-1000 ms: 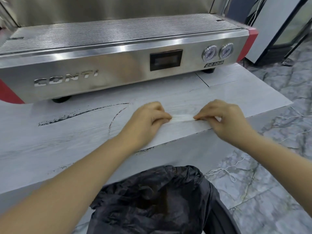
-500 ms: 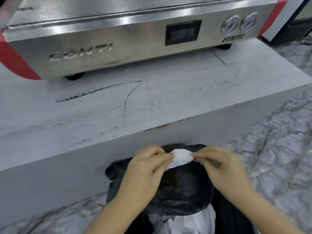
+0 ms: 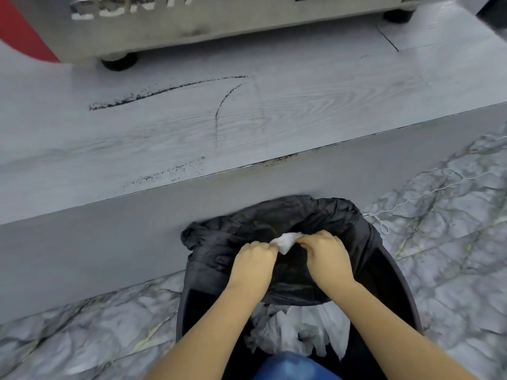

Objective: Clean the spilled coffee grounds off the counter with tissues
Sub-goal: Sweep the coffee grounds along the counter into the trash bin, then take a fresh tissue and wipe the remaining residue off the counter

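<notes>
At the bottom centre of the frame a blue rounded shape (image 3: 293,366) sits nearest the camera, blurred, and what it is cannot be told. Just above it lies a black bin (image 3: 395,283) lined with a black bag (image 3: 219,242); crumpled white paper (image 3: 296,330) shows low inside it. Two bare forearms reach up from the lower edge over the bin's mouth. The left hand (image 3: 253,263) and the right hand (image 3: 327,256) each have their grip closed on one white tissue (image 3: 286,241), fingers curled and pinching it from either side, so the tissue hangs bunched between them, above the bag's opening and below the tabletop's front edge. Grey marbled floor (image 3: 452,242) spreads to both sides of the bin, with a thin white string (image 3: 428,193) lying on it at the right.

Beyond the bin rises the plain front face of the pale wood-grain tabletop (image 3: 329,111). Coffee grounds (image 3: 170,171) are scattered in a speckled patch near its front edge, left of centre. Farther back a dark curved line of grounds (image 3: 164,91) runs from left of centre toward the middle, and a thinner arc drops from its right end. Along the top of the frame stands a steel coffee machine (image 3: 219,20) with a red side panel at the upper left, resting on black feet.
</notes>
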The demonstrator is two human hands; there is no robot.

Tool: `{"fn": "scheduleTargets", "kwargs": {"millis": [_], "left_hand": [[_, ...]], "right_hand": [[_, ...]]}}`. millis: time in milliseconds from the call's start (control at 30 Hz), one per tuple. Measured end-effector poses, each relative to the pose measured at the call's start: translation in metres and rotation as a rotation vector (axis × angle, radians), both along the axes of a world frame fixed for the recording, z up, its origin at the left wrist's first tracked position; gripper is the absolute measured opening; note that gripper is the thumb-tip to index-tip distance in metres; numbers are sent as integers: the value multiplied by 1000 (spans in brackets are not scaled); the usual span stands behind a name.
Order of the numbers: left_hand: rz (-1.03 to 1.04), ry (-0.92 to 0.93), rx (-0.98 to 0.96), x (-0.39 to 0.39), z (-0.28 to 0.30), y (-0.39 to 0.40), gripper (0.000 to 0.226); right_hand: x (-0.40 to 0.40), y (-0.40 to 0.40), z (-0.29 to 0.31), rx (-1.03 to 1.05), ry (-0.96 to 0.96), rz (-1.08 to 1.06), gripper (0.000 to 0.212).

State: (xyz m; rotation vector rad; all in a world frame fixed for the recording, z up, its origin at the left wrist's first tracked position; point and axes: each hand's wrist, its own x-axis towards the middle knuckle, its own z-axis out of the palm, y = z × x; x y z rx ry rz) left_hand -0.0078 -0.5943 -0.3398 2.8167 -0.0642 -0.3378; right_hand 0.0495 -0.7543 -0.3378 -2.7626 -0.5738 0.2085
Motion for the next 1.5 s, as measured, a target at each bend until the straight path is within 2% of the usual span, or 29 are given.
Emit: {"fn": "scheduleTargets", "kwargs": {"millis": [100, 167, 267, 400, 633, 900, 1067, 1167, 1367, 1433, 1500], "left_hand": [[-27, 10, -3, -5, -8, -3, 43], [-16, 72, -10, -12, -10, -2, 50], [15, -8, -94, -22, -1, 3, 46], [52, -159, -237, -37, 42, 15, 34], [193, -416, -318, -74, 137, 64, 36], [396, -618, -245, -107, 222, 160, 37], [542, -763, -170, -125, 250, 235, 40], [624, -815, -102, -133, 255, 283, 40], [778, -793, 91, -138, 245, 400, 36], [847, -715, 145, -138, 243, 447, 42], [962, -596, 143, -136, 241, 487, 59]], "right_hand": [[-10, 0, -3, -30, 7, 74, 45], [-17, 1, 2, 29, 40, 77, 43], [-29, 5, 20, 111, 61, 36, 34], [-42, 20, 61, 232, 50, 27, 32], [-62, 78, 161, 486, -59, 123, 30], [-67, 190, 233, 631, -91, 319, 31], [-70, 280, 259, 739, -73, 418, 29], [-73, 335, 265, 794, 22, 441, 27], [-72, 427, 266, 767, 83, 516, 28], [-70, 451, 267, 744, 89, 549, 28], [-67, 473, 268, 713, 102, 588, 28]]}}
